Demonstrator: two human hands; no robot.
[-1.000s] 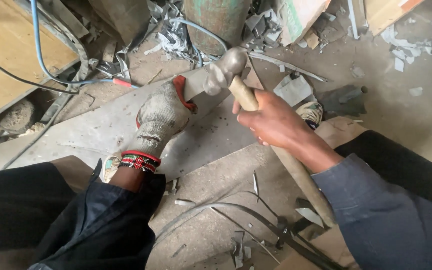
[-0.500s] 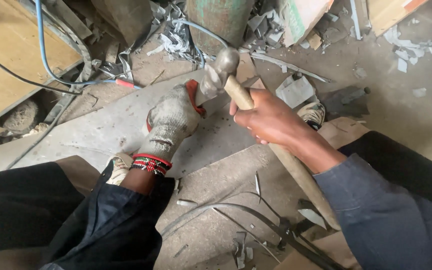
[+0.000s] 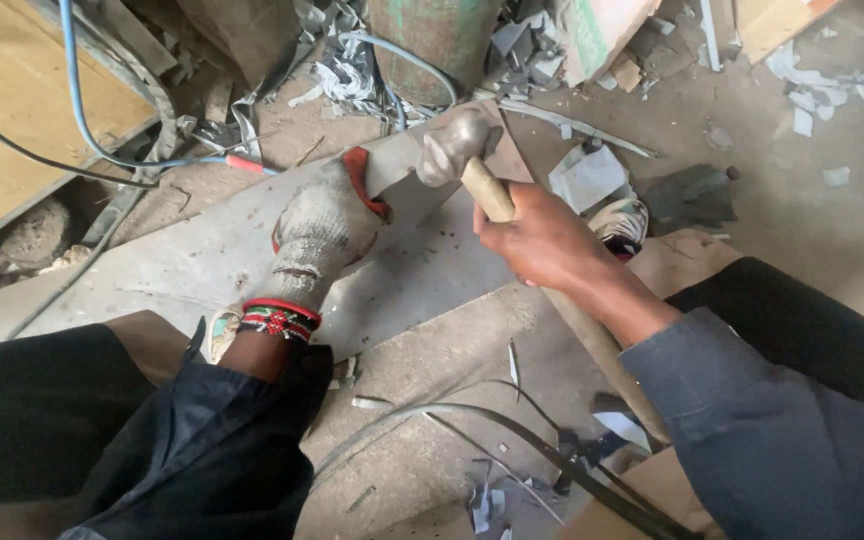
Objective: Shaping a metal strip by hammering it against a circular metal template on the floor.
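My left hand [image 3: 322, 230] wears a grey knit glove with red trim and presses down on a flat grey metal sheet [image 3: 182, 265] lying on the ground. A beaded bracelet sits at its wrist. My right hand [image 3: 547, 240], bare, grips the wooden handle of a hammer [image 3: 457, 150]. The hammer's metal head hangs over the far edge of the sheet, just right of the gloved fingers. The handle runs back under my right forearm.
A green cylinder [image 3: 437, 35] stands at the top. Blue and black cables [image 3: 82, 130] cross the wooden board [image 3: 12, 110] at left. Metal offcuts [image 3: 592, 180] and scrap litter the dusty floor. Thin bent metal strips and shears [image 3: 552, 455] lie near my knees.
The hammer head has moved slightly left and down toward the sheet's edge. My gloved left hand stays pressed on the sheet, shifted a little.
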